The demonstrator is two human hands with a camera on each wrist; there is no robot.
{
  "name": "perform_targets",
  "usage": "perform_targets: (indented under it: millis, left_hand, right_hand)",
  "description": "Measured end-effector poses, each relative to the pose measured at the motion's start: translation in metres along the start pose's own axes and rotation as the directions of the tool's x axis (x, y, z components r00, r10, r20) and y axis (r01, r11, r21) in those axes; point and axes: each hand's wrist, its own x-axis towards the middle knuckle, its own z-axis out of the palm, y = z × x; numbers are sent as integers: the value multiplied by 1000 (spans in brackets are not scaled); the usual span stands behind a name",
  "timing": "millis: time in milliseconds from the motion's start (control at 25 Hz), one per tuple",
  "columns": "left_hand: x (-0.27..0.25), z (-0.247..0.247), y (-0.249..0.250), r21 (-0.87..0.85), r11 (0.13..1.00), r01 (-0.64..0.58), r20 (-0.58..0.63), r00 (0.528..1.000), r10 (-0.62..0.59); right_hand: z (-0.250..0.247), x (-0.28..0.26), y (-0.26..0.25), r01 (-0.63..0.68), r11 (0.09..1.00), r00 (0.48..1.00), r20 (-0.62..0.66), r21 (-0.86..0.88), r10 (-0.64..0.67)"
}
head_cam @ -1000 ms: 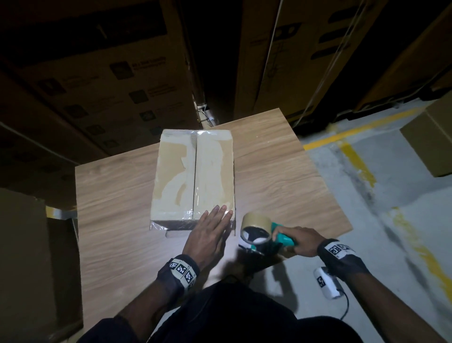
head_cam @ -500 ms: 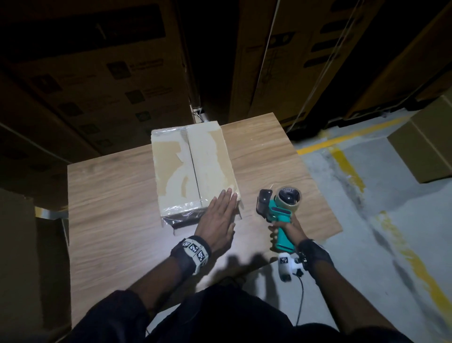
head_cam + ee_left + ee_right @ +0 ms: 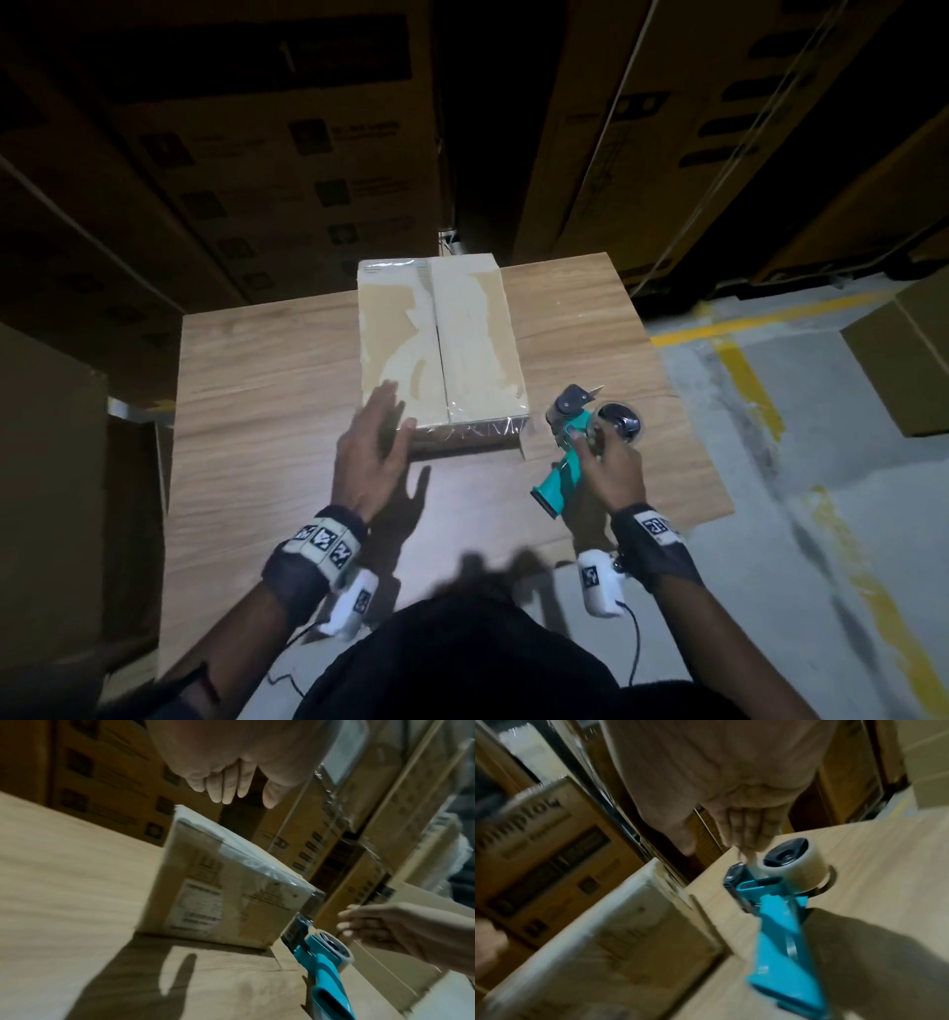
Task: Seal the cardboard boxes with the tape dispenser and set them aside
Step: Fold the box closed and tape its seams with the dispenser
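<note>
Seemingly released: tape dispenser (image 3: 575, 442), right hand (image 3: 613, 470).

- Cardboard box (image 3: 441, 349): matt brown card, glossy clear tape over the top, torn pale patches.
- Tape dispenser (image 3: 567, 452): smooth teal plastic handle, black plastic head.
- Table (image 3: 267, 390): wood-grain top, smooth, low sheen.
- Floor (image 3: 821, 462): rough grey concrete.
</note>
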Motion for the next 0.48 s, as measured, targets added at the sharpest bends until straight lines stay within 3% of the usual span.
perform_targets:
  millis: [80, 160, 240, 400, 480]
  left_hand:
    - [-10, -22, -13, -83, 983, 166, -36, 985, -170]
    - [-16, -31, -18, -167, 944, 284, 50, 959, -279]
    - [-19, -24, -22, -244, 908, 342, 133, 939, -318]
    - [-21, -13, -25, -352, 865, 357, 87, 933, -350]
    - [-24, -10, -23, -352, 864, 359, 81, 932, -354]
  right_hand:
    - [-3, -7, -27, 52, 938, 995, 67, 342, -80]
    - [10, -1, -45, -77, 806, 959, 264, 587, -101]
    - [28, 6, -52, -201, 734, 915, 392, 648, -96]
    - [41, 11, -51, -182, 794, 898, 427, 580, -107]
    - [38, 7, -58, -223, 746, 908, 413, 628, -76]
